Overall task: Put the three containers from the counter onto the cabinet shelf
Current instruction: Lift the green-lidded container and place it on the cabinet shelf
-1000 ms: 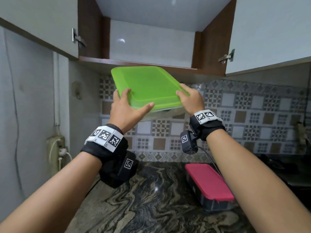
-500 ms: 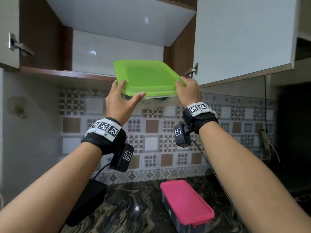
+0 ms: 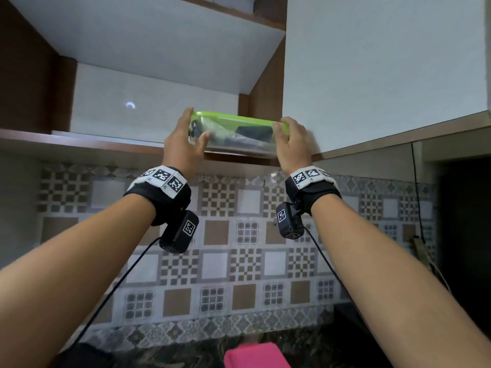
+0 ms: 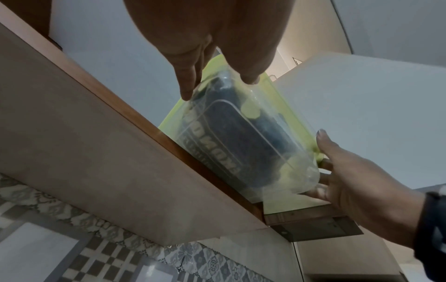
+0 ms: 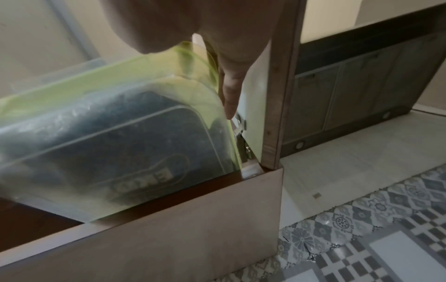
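A clear container with a green lid (image 3: 236, 138) is at the front right of the open cabinet's shelf (image 3: 79, 148), its back part over the shelf edge and dark contents showing through its walls. My left hand (image 3: 183, 144) grips its left end, thumb on the front wall. My right hand (image 3: 291, 144) grips its right end, close to the cabinet's right side panel. From below, the container (image 4: 243, 145) overhangs the shelf front, as in the right wrist view (image 5: 115, 145). A pink-lidded container (image 3: 255, 355) sits on the counter below.
The open right cabinet door (image 3: 385, 67) hangs just right of my right hand, its hinge (image 5: 241, 131) next to the container. Patterned tiles (image 3: 239, 248) cover the wall under the shelf. The shelf's left part shows nothing on it.
Both hands raised the green-lidded container and pushed it forward onto the shelf front. It went from tilted with the lid facing me to level. My view tipped upward.
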